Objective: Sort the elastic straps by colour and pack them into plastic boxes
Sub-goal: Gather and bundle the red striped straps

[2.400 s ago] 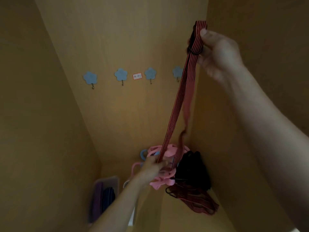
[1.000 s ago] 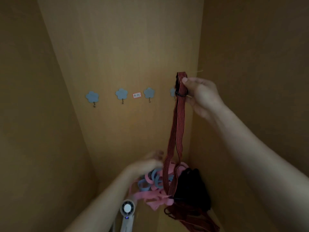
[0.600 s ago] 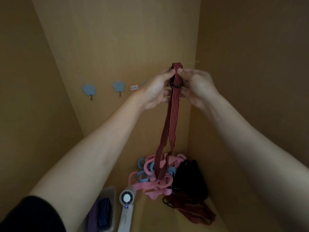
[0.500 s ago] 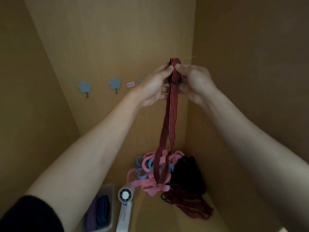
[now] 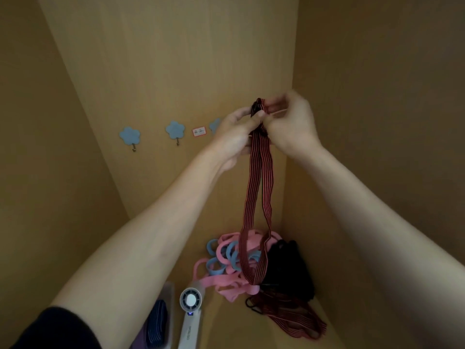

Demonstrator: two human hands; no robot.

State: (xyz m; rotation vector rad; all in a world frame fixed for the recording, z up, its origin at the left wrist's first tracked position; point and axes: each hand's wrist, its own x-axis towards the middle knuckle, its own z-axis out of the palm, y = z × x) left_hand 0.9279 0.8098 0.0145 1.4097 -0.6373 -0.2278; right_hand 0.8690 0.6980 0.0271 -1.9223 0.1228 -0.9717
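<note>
Both my hands are raised in front of the back wall, pinching the top of a red-and-black striped strap. My left hand holds it just below its black ring; my right hand grips the fold at the top. The strap hangs as a doubled loop down to a heap of pink straps and blue straps in the corner. A black strap bundle lies beside the heap, and more red striped straps lie in front of it. A clear plastic box with dark blue straps sits at lower left.
I am inside a wooden cabinet with walls close on the left and right. Blue flower-shaped hooks and a small label are on the back wall. A white handheld fan lies beside the box.
The strap's two hanging lengths have spread apart into a wider loop. My right hand has shifted at the top fold. The hands sit slightly lower in the view.
</note>
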